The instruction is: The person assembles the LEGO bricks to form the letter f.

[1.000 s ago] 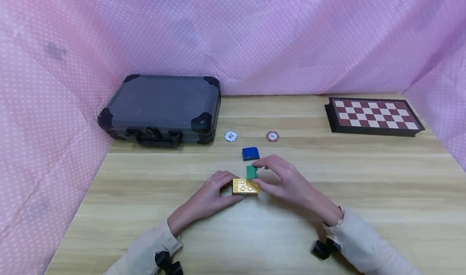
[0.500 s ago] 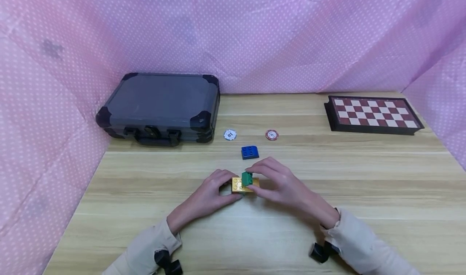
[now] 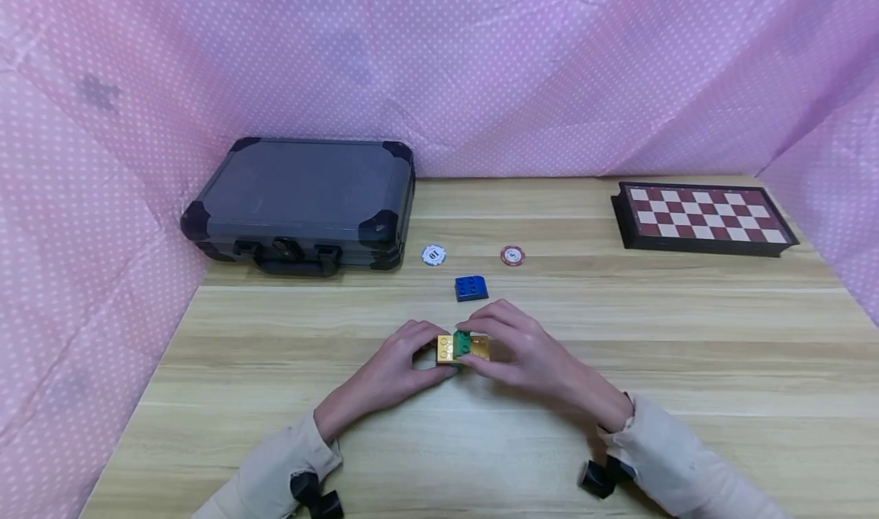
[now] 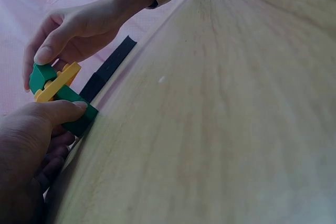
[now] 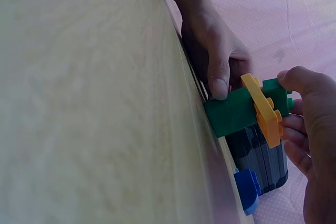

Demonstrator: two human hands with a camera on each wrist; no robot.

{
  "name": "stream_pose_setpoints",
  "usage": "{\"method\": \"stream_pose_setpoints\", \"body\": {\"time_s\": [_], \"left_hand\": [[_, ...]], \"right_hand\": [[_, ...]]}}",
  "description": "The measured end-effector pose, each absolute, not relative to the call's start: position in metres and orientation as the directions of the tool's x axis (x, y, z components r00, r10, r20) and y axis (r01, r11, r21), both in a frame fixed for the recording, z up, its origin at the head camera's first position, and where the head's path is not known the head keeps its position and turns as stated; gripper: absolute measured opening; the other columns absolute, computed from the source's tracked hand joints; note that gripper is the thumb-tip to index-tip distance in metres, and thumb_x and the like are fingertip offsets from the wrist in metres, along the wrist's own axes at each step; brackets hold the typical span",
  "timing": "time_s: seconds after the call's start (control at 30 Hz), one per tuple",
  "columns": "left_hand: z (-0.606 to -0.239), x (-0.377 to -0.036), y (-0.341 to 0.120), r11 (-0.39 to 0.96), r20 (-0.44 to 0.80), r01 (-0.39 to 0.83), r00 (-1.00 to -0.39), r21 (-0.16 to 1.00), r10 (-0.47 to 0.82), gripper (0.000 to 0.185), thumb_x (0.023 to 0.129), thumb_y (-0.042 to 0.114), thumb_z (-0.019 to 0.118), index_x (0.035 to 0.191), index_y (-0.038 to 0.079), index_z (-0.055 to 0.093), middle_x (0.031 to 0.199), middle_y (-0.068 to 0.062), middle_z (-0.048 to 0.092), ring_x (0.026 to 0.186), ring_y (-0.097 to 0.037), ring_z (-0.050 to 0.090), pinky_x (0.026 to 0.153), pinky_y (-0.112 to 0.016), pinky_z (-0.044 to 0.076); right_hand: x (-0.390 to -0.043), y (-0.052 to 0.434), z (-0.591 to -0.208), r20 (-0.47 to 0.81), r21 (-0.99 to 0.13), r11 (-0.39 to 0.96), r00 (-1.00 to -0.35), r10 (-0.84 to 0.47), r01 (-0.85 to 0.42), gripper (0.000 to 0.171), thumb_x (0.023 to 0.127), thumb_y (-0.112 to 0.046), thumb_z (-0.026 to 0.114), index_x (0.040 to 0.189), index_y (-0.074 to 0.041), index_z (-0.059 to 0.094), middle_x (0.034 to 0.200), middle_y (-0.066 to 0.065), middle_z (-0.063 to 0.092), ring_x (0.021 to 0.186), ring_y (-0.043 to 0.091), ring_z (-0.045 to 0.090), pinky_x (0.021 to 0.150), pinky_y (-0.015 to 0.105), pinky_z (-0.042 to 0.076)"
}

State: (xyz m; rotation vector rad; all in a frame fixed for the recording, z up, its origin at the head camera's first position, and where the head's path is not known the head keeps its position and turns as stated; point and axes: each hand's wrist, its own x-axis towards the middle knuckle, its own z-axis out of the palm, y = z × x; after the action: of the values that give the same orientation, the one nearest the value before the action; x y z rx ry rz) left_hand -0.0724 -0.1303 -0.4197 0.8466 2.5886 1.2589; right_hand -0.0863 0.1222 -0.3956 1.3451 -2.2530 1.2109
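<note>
In the head view my left hand (image 3: 391, 374) grips the stack from the left, its thumb on the green lower block (image 5: 233, 113) that shows in the right wrist view. On top of that block lies a yellow plate-like brick (image 3: 445, 349) with round studs. My right hand (image 3: 529, 355) pinches a small green brick (image 3: 462, 343) between thumb and fingers, right at the middle studs of the yellow brick. A blue brick (image 3: 471, 288) lies on the table just beyond the hands.
Behind the blue brick lie a white poker chip (image 3: 433, 255) and a red poker chip (image 3: 512, 256). At the back left stands a grey case (image 3: 302, 191) with black corners. A chequered board box (image 3: 707, 217) lies at the back right of the wooden table (image 3: 439, 458), before a pink dotted cloth (image 3: 481, 69).
My right hand has brought the small green brick left and down onto the middle of the yellow brick, turning it studs up. The left hand has kept its grip in place.
</note>
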Motion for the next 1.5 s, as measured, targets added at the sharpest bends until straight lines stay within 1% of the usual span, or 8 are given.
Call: {"method": "stream_pose_setpoints", "body": {"time_s": [0.13,0.33,0.6,0.7,0.9,1.03,1.23,1.5], "left_hand": [[-0.4187,-0.072,-0.1303,0.493,0.112,0.424,-0.833,0.76,0.542,0.035,0.092,0.026,0.082,0.124,0.018,0.069,0.119,0.009,0.065,0.109,-0.011,0.056,0.093,-0.038,0.052],[-0.4179,-0.0711,-0.1302,0.498,0.11,0.421,-0.835,0.758,0.539,0.036,0.092,0.024,0.083,0.125,0.017,0.069,0.119,0.008,0.066,0.109,-0.011,0.056,0.093,-0.038,0.052],[-0.4173,-0.0707,-0.1303,0.491,0.117,0.425,-0.833,0.76,0.541,0.037,0.091,0.023,0.083,0.125,0.017,0.069,0.12,0.009,0.066,0.109,-0.011,0.056,0.094,-0.038,0.052],[-0.4175,-0.0707,-0.1303,0.488,0.118,0.426,-0.832,0.762,0.542,0.037,0.091,0.023,0.083,0.125,0.017,0.069,0.12,0.009,0.066,0.109,-0.011,0.056,0.094,-0.038,0.052],[-0.4187,-0.0707,-0.1304,0.489,0.116,0.423,-0.834,0.763,0.54,0.037,0.092,0.024,0.083,0.125,0.017,0.069,0.12,0.009,0.066,0.108,-0.011,0.056,0.094,-0.038,0.052],[-0.4183,-0.0706,-0.1302,0.49,0.118,0.424,-0.834,0.762,0.539,0.037,0.091,0.024,0.083,0.125,0.017,0.07,0.119,0.009,0.066,0.109,-0.011,0.056,0.094,-0.038,0.052],[-0.4188,-0.0707,-0.1304,0.493,0.106,0.415,-0.836,0.764,0.539,0.036,0.092,0.025,0.082,0.125,0.018,0.069,0.12,0.008,0.066,0.11,-0.011,0.056,0.095,-0.039,0.051],[-0.4188,-0.071,-0.1302,0.491,0.103,0.413,-0.834,0.767,0.541,0.036,0.093,0.026,0.081,0.125,0.017,0.069,0.121,0.008,0.066,0.11,-0.012,0.056,0.095,-0.039,0.051]], "right_hand": [[-0.0861,0.1218,-0.396,0.566,-0.535,0.237,-0.552,-0.612,-0.811,0.036,0.093,-0.023,0.08,0.122,-0.003,0.071,0.119,0.004,0.065,0.107,0.019,0.061,0.089,0.031,0.056],[-0.0861,0.1207,-0.3965,0.578,-0.521,0.234,-0.541,-0.611,-0.821,0.035,0.094,-0.022,0.079,0.122,-0.003,0.071,0.118,0.004,0.066,0.106,0.019,0.061,0.088,0.031,0.056],[-0.0856,0.1195,-0.3961,0.561,-0.531,0.242,-0.551,-0.617,-0.812,0.035,0.095,-0.025,0.078,0.121,-0.002,0.071,0.118,0.002,0.066,0.109,0.017,0.06,0.091,0.03,0.054],[-0.0853,0.1196,-0.396,0.552,-0.539,0.243,-0.556,-0.621,-0.807,0.035,0.096,-0.026,0.076,0.122,-0.003,0.071,0.119,0.002,0.066,0.11,0.016,0.059,0.092,0.031,0.053],[-0.085,0.1194,-0.3952,0.543,-0.544,0.25,-0.563,-0.624,-0.801,0.037,0.102,-0.034,0.068,0.123,-0.003,0.071,0.12,0.002,0.065,0.111,0.016,0.058,0.092,0.032,0.053],[-0.0851,0.1185,-0.3942,0.543,-0.541,0.247,-0.558,-0.628,-0.804,0.038,0.103,-0.036,0.065,0.123,-0.004,0.071,0.12,0.002,0.065,0.112,0.017,0.058,0.092,0.032,0.053],[-0.0859,0.1176,-0.3944,0.535,-0.546,0.248,-0.561,-0.632,-0.8,0.035,0.102,-0.032,0.068,0.124,-0.004,0.07,0.12,0.002,0.066,0.113,0.017,0.059,0.093,0.033,0.054],[-0.0875,0.1174,-0.3956,0.545,-0.541,0.236,-0.55,-0.633,-0.807,0.031,0.098,-0.025,0.074,0.121,-0.004,0.071,0.118,0.002,0.067,0.109,0.017,0.058,0.089,0.032,0.054]]}}
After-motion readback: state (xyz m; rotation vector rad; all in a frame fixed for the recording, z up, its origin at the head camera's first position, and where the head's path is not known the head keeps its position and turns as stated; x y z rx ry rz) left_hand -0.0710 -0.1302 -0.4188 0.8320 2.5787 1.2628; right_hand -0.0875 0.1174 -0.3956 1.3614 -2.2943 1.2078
